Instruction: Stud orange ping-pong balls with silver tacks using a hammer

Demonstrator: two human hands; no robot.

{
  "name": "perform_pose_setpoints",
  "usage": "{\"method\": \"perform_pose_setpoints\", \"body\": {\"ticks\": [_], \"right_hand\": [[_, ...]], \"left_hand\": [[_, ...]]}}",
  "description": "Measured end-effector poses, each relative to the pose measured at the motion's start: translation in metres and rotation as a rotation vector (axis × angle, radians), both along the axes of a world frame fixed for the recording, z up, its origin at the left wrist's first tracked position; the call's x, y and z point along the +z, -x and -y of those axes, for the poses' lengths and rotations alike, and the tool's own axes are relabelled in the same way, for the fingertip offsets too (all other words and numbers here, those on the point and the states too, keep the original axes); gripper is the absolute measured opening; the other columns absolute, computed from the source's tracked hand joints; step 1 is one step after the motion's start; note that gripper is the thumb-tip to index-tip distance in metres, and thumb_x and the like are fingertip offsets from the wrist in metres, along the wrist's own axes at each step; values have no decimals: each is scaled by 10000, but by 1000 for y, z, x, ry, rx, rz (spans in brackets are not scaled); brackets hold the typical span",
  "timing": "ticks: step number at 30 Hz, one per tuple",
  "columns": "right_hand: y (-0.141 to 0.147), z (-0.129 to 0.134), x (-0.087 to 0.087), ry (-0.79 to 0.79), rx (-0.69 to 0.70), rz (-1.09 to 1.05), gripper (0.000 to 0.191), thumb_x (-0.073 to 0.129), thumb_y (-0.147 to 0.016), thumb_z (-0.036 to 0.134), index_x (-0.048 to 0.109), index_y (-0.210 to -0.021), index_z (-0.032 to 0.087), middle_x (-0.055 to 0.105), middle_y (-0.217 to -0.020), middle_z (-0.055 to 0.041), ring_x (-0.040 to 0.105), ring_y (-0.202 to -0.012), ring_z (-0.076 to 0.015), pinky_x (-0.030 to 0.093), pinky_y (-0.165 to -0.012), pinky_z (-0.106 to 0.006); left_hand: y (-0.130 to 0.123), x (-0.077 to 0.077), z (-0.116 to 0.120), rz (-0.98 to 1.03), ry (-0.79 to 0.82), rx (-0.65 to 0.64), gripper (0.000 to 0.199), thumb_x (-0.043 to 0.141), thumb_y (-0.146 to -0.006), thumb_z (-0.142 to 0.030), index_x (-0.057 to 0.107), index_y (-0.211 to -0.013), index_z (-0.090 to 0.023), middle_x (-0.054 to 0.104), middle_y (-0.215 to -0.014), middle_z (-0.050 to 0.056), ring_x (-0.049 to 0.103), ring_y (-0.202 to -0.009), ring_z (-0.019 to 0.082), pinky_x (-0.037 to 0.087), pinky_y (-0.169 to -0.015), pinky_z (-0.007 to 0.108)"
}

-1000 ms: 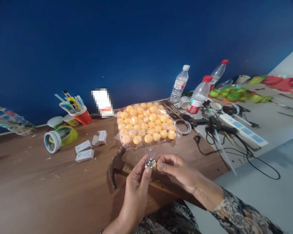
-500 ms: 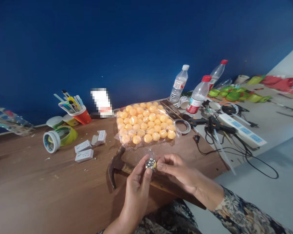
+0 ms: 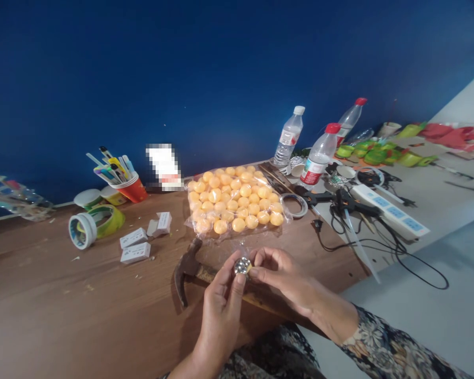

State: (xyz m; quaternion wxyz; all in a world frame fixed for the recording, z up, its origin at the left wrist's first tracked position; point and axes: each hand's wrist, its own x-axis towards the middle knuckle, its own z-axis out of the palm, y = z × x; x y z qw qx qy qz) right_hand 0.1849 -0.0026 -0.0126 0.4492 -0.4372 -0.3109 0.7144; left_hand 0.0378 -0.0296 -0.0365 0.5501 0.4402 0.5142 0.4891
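- Dark blue wall (image 3: 205, 79) backs a brown wooden bench (image 3: 75, 300).
- At ten o'clock from the working spot, an orange cup (image 3: 135, 189) stands full of pens; at nine, small white boxes (image 3: 135, 252) lie on the bench.
- Nearer, a hammer (image 3: 187, 266) lies with its head at nine o'clock, the handle passing below the hands towards four.
- Left hand (image 3: 222, 305), at seven o'clock of a shiny metal disc (image 3: 242, 266), pinches it between thumb and fingers.
- Disc sits between both hands, above the hammer handle; its face looks round, so no long axis shows.
- At twelve o'clock beyond it, a clear bag of orange balls (image 3: 237, 200) rests flat.
- Right hand (image 3: 286, 273), at three o'clock, brings bent fingers to the disc's right edge, beside a yellowish patch; I cannot tell whether they grip. Both hands are equally near.
- Further, towards two o'clock, lies a white power strip (image 3: 393, 210).
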Motion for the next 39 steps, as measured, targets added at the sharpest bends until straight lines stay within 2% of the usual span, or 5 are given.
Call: {"method": "perform_pose_setpoints", "body": {"ticks": [8, 14, 21, 27, 39], "right_hand": [[0, -3, -7, -25, 69, -130, 305, 818, -670, 381, 618, -785, 181, 666, -802, 8, 614, -762, -136, 476, -782, -297], [3, 0, -7, -169, 83, 29, 376, 840, -652, 293, 610, -937, 210, 678, -889, -1, 625, -846, -154, 473, -793, -303], [4, 1, -9, -87, 96, -156, 373, 852, -642, 275, 621, -925, 204, 691, -881, 6, 629, -824, -135, 469, -771, -277], [5, 2, -10, -35, 50, -189, 316, 839, -669, 298, 625, -877, 193, 684, -833, 13, 633, -794, -127, 467, -772, -270], [7, 6, -10, -183, 11, 88, 352, 797, -704, 415, 618, -921, 202, 680, -879, -11, 607, -830, -155, 462, -788, -295]], "left_hand": [[-3, 2, 0, 341, 90, 58, 460, 642, -831, -400, 594, -1246, -208, 633, -1271, 120, 601, -1158, 277, 496, -973, 395], [-3, 7, 1, 319, 95, 66, 425, 667, -817, -386, 594, -1200, -215, 641, -1224, 104, 608, -1124, 253, 499, -944, 341], [-4, 14, 3, 360, 87, 67, 401, 693, -790, -396, 614, -1137, -213, 648, -1202, 100, 600, -1136, 262, 504, -943, 348], [-2, 6, 2, 308, 95, 35, 443, 715, -773, -383, 628, -1169, -204, 648, -1234, 118, 602, -1152, 278, 469, -1005, 381], [-7, 5, 1, 415, 172, 73, 503, 723, -767, -385, 612, -1218, -191, 661, -1221, 134, 621, -1124, 275, 505, -947, 363]]}}
